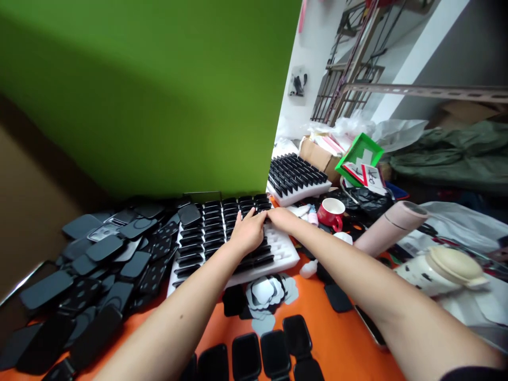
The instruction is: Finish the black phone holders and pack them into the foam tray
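Observation:
My left hand (248, 233) reaches over a white foam tray (289, 254), some of its fingers stretched out and apart above the slotted rows. Close against it on the right, my right hand (280, 218) is bent down with its fingertips together; whatever they pinch is hidden. Thin black cases (212, 233) stand on edge in rows in the tray, and bare white slots show at its right end. Just in front of the tray lies a pile of scalloped, shiny silver-grey pieces (265, 291). Black hinged cases (246, 354) lie opened out along the near edge.
A heap of loose black and grey rounded plates (105, 248) covers the left side. At the right stand a red mug (331, 211), a pink bottle (391, 227) and a cream lidded cup (436, 270). Another filled foam tray (297, 196) sits behind, beside a green panel (159, 95).

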